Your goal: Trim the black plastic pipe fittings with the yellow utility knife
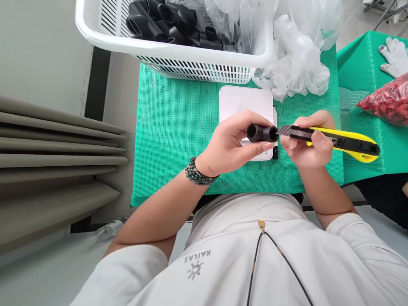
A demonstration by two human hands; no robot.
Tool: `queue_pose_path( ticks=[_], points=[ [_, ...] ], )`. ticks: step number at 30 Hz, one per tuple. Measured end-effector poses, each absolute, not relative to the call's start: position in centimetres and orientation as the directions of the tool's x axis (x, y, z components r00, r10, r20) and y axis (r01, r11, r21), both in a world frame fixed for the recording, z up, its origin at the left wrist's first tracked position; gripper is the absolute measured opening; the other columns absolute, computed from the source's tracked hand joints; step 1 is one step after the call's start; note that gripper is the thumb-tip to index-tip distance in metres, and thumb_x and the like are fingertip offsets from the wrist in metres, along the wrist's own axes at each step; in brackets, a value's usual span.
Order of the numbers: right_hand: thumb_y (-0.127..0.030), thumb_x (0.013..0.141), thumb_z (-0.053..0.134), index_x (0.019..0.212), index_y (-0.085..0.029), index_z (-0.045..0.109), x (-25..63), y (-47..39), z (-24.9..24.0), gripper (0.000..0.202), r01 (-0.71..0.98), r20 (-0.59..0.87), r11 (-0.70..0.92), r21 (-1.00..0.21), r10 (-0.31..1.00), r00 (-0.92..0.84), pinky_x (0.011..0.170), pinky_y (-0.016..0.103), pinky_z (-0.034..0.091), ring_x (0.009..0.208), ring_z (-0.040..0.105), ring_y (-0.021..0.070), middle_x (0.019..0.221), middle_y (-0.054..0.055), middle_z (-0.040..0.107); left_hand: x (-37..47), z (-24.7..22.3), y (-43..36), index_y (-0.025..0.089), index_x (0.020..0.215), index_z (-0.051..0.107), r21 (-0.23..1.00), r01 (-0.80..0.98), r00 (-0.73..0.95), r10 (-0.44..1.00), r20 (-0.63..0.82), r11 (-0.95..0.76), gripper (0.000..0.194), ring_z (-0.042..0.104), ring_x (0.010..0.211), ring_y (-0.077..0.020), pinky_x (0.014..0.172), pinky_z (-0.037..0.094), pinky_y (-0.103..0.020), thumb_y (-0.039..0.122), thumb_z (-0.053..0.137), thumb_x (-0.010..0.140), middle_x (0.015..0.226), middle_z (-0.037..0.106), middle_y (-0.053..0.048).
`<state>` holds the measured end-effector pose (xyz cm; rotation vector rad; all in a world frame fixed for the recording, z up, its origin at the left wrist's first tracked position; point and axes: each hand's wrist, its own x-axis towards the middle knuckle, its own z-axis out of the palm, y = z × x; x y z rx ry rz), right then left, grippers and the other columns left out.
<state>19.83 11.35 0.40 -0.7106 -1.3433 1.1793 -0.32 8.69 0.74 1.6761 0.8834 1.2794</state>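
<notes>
My left hand (234, 140) is closed on a short black pipe fitting (262, 133), whose round openings show between thumb and fingers. In my right hand (310, 142) is a yellow and black utility knife (347, 142) with its blade (284, 129) slid out. The blade's tip points left and meets the rim of the fitting's right opening; whether it goes inside I cannot tell. Under my left hand lies a white flat device, perhaps a scale (245, 100), partly covered by the hand and fitting.
A white slotted basket (191, 53) at the back holds several black pipe fittings (153, 23) and clear plastic bags. More crumpled plastic (296, 63) lies right of it. On the right are a bag of red pieces (390, 100) and a white glove (395, 55). Green mesh (175, 148) covers the table.
</notes>
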Motion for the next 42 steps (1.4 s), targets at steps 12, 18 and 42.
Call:
queue_pose_path(
  ticks=[12, 18, 42],
  points=[
    [-0.054, 0.087, 0.082, 0.090, -0.029, 0.069, 19.7, 9.9, 1.4, 0.028, -0.101, 0.318, 0.308, -0.946, 0.943, -0.100, 0.045, 0.031, 0.053, 0.048, 0.064, 0.0155, 0.064, -0.005, 0.064, -0.5, 0.4, 8.6, 0.026, 0.108, 0.077, 0.773, 0.427, 0.034, 0.863, 0.505, -0.469, 0.030, 0.075, 0.098, -0.0275, 0.084, 0.064, -0.047, 0.053, 0.073, 0.095, 0.103, 0.075, -0.009],
    [-0.056, 0.085, 0.084, 0.090, -0.029, 0.070, 19.7, 10.2, 1.5, 0.031, -0.092, 0.292, 0.286, -0.954, 0.954, -0.064, 0.046, 0.032, 0.056, 0.049, 0.064, 0.0157, 0.063, -0.005, 0.066, -0.6, 0.4, 8.6, 0.025, 0.110, 0.077, 0.770, 0.441, 0.054, 0.870, 0.491, -0.462, 0.029, 0.075, 0.100, -0.0286, 0.085, 0.064, -0.047, 0.050, 0.075, 0.095, 0.104, 0.076, -0.010],
    [-0.048, 0.097, 0.075, 0.103, -0.031, 0.068, 19.2, 10.1, 1.1, 0.019, -0.150, 0.452, 0.438, -0.886, 0.889, -0.075, 0.052, 0.031, 0.061, 0.052, 0.070, 0.0154, 0.068, -0.007, 0.069, 0.5, 0.0, 8.6, 0.023, 0.106, 0.058, 0.934, -0.304, 0.204, 0.945, 0.254, -0.186, 0.046, 0.082, 0.084, -0.0210, 0.062, 0.065, -0.028, 0.063, 0.076, 0.093, 0.098, 0.078, -0.005]
  ],
)
